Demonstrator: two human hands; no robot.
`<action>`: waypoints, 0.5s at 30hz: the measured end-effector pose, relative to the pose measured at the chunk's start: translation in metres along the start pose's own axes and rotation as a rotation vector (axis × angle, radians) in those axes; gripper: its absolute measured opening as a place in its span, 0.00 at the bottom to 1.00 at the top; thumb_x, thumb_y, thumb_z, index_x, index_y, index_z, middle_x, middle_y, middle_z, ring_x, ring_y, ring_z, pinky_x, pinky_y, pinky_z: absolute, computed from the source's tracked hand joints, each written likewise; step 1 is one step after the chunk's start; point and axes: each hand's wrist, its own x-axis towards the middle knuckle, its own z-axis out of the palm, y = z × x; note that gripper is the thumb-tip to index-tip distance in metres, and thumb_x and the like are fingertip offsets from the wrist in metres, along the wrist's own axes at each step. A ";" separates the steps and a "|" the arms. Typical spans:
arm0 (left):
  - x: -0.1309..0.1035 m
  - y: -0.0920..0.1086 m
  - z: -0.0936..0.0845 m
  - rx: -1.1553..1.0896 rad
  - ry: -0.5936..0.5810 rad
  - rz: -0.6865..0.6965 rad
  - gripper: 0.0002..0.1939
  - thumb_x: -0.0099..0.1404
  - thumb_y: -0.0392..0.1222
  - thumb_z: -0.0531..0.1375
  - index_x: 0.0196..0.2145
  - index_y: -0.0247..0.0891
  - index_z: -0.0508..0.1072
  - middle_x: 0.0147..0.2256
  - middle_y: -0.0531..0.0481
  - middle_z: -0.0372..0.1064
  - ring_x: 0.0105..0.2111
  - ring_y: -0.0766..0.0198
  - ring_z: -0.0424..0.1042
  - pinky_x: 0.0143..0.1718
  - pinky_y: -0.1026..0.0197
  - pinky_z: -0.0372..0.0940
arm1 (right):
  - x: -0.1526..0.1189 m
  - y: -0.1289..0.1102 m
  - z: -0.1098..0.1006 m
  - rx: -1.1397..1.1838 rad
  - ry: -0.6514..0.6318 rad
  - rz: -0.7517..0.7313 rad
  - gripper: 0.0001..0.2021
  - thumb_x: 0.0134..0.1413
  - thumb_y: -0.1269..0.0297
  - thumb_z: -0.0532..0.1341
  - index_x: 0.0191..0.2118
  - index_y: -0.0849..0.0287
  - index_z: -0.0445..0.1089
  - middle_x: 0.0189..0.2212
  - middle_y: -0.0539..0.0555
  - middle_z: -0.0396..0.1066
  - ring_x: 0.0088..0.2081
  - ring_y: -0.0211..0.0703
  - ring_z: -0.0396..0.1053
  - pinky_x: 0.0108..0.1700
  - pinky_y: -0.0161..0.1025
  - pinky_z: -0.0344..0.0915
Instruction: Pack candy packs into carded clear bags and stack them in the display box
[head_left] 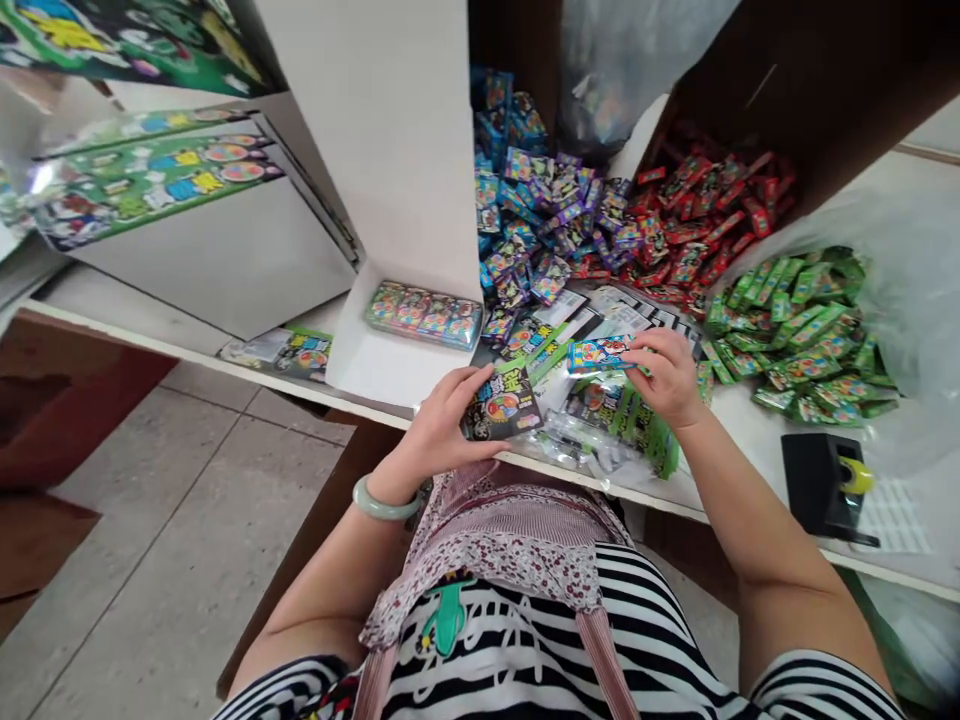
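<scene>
My left hand (452, 415) is closed round a black printed box (504, 405) at the table's front edge, thumb on one side and fingers on the other. In my right hand (666, 375) a blue candy packet (598, 355) is pinched by its right end, held level above green-and-black printed packaging (622, 415). The packet's left end points toward the box, with a gap between them. Behind my left hand, a row of small packets in clear wrap (424, 315) lies in an open white carton (409, 150).
Heaps of purple and blue packets (555, 205), red packets (697, 215) and green packets (806, 330) cover the back and right. A black tape dispenser (821, 485) stands at the right front. Folded printed cartons (202, 230) lean at the left. The table's front edge (367, 405) is near my body.
</scene>
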 end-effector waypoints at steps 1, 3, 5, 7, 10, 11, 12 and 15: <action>0.003 0.003 0.002 0.008 -0.002 0.011 0.50 0.58 0.60 0.68 0.69 0.39 0.53 0.57 0.35 0.62 0.58 0.45 0.66 0.60 0.42 0.65 | -0.009 -0.002 -0.004 -0.046 -0.017 0.034 0.08 0.66 0.66 0.59 0.45 0.49 0.74 0.41 0.55 0.73 0.46 0.51 0.71 0.50 0.51 0.67; 0.008 0.009 0.006 0.023 -0.011 0.023 0.49 0.58 0.59 0.68 0.69 0.39 0.53 0.57 0.36 0.62 0.58 0.46 0.66 0.60 0.42 0.65 | -0.023 -0.010 -0.007 -0.104 -0.097 0.098 0.10 0.68 0.65 0.57 0.47 0.50 0.75 0.39 0.56 0.74 0.44 0.51 0.71 0.49 0.51 0.66; 0.010 0.015 0.009 0.039 -0.026 0.023 0.49 0.58 0.59 0.68 0.69 0.38 0.53 0.57 0.36 0.62 0.58 0.46 0.66 0.61 0.42 0.65 | -0.034 -0.019 -0.008 -0.085 -0.217 0.104 0.11 0.69 0.64 0.56 0.48 0.52 0.76 0.38 0.57 0.75 0.43 0.52 0.71 0.46 0.51 0.66; 0.010 0.019 0.012 0.050 -0.039 0.022 0.49 0.58 0.58 0.68 0.68 0.38 0.54 0.58 0.36 0.61 0.58 0.46 0.66 0.61 0.43 0.64 | -0.042 -0.026 -0.009 -0.008 -0.344 0.091 0.12 0.70 0.61 0.56 0.50 0.54 0.75 0.41 0.58 0.76 0.45 0.53 0.71 0.47 0.51 0.66; 0.012 0.018 0.017 0.049 -0.056 0.022 0.48 0.58 0.58 0.68 0.68 0.35 0.54 0.58 0.35 0.62 0.58 0.47 0.66 0.61 0.44 0.65 | -0.048 -0.022 -0.020 0.076 -0.439 0.203 0.17 0.70 0.55 0.56 0.59 0.54 0.70 0.51 0.59 0.75 0.55 0.56 0.68 0.57 0.55 0.63; 0.014 0.016 0.019 0.047 -0.068 0.015 0.49 0.58 0.59 0.68 0.68 0.35 0.54 0.58 0.35 0.62 0.59 0.47 0.66 0.61 0.44 0.64 | -0.050 -0.017 -0.026 0.077 -0.454 0.268 0.21 0.68 0.53 0.58 0.62 0.54 0.67 0.56 0.59 0.72 0.60 0.59 0.64 0.61 0.58 0.61; 0.017 0.016 0.020 0.045 -0.084 0.003 0.49 0.58 0.59 0.68 0.68 0.34 0.55 0.58 0.34 0.61 0.59 0.46 0.65 0.62 0.43 0.63 | -0.050 -0.010 -0.031 0.069 -0.477 0.326 0.26 0.65 0.50 0.61 0.64 0.54 0.63 0.61 0.60 0.67 0.64 0.62 0.58 0.64 0.61 0.58; 0.023 0.027 0.021 0.042 -0.137 -0.032 0.50 0.56 0.62 0.69 0.67 0.33 0.57 0.60 0.32 0.61 0.61 0.44 0.63 0.64 0.42 0.61 | -0.041 0.008 -0.028 0.053 -0.573 0.361 0.39 0.55 0.45 0.68 0.68 0.53 0.58 0.69 0.63 0.54 0.69 0.72 0.47 0.64 0.69 0.55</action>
